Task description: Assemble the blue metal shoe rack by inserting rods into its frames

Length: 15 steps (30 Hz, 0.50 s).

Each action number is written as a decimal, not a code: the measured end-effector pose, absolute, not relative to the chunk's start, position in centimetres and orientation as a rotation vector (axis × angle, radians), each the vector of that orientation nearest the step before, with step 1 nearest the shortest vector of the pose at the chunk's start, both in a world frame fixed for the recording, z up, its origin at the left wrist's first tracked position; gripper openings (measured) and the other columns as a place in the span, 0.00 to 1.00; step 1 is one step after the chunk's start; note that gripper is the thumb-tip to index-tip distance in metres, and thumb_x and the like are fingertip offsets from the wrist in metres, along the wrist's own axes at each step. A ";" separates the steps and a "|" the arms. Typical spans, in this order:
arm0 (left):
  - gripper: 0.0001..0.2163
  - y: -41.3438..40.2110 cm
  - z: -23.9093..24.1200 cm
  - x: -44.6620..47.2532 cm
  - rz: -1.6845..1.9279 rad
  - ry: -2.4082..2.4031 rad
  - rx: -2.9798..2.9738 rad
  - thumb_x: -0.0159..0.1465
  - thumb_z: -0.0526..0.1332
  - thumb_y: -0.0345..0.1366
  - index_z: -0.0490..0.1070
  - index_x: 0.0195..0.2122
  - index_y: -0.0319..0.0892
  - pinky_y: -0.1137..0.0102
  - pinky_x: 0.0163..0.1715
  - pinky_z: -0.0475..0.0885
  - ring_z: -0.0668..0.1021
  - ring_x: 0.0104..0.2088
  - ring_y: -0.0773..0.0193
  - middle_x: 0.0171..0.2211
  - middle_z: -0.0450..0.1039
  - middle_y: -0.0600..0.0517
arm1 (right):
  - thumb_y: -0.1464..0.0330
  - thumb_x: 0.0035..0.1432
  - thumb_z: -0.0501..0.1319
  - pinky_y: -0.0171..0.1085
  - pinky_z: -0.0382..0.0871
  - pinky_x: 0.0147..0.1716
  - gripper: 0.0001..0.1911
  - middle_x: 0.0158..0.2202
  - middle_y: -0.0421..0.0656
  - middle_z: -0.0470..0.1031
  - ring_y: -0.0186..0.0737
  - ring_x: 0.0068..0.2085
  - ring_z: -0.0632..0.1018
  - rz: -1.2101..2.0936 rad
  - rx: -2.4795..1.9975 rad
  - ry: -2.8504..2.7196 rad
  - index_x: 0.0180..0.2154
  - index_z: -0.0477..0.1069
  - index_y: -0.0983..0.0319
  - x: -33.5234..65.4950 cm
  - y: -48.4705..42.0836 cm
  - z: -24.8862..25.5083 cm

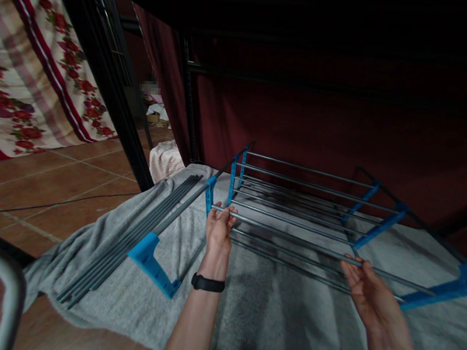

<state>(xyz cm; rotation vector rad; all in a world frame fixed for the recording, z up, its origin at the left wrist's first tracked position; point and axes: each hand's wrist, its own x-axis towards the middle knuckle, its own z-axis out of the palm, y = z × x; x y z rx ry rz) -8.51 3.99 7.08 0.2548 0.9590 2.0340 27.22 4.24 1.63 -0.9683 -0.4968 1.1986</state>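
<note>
A rack of grey metal tubes with blue plastic connectors (pixel 148 256) lies across the grey blanket (pixel 251 310). My left hand (pixel 220 227), with a black band on its wrist, grips a front grey tube (pixel 285 230) close to its left end, beside a blue bracket (pixel 209 194). Further right on that same tube, the fingers of my right hand (pixel 368 286) curl around it from below. Another blue connector (pixel 437 287) joins the rack at the right. Several loose grey tubes (pixel 130 242) lie side by side on the blanket at the left.
Black bed-frame posts (pixel 113 87) stand at the left, and a dark red curtain (pixel 298 116) hangs behind the rack. A flowered cloth (pixel 48 74) hangs at far left above the tiled floor (pixel 81 189). A light curved metal tube (pixel 10 284) stands at lower left.
</note>
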 end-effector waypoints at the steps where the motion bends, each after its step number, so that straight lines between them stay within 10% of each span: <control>1: 0.18 4.0 7.0 -8.5 2.035 0.959 0.259 0.58 0.61 0.23 0.62 0.48 0.42 0.77 0.27 0.70 0.78 0.31 0.67 0.33 0.75 0.49 | 0.69 0.55 0.66 0.35 0.76 0.47 0.04 0.37 0.44 0.79 0.35 0.41 0.81 1.200 -0.969 -0.496 0.32 0.75 0.63 27.2 4.2 1.7; 15: 0.15 4.1 6.9 -8.8 2.023 0.943 0.226 0.57 0.59 0.21 0.63 0.44 0.42 0.79 0.27 0.69 0.79 0.31 0.67 0.32 0.75 0.49 | 0.66 0.50 0.70 0.35 0.76 0.48 0.09 0.37 0.44 0.79 0.35 0.39 0.81 1.182 -0.959 -0.526 0.32 0.76 0.64 26.7 3.8 2.1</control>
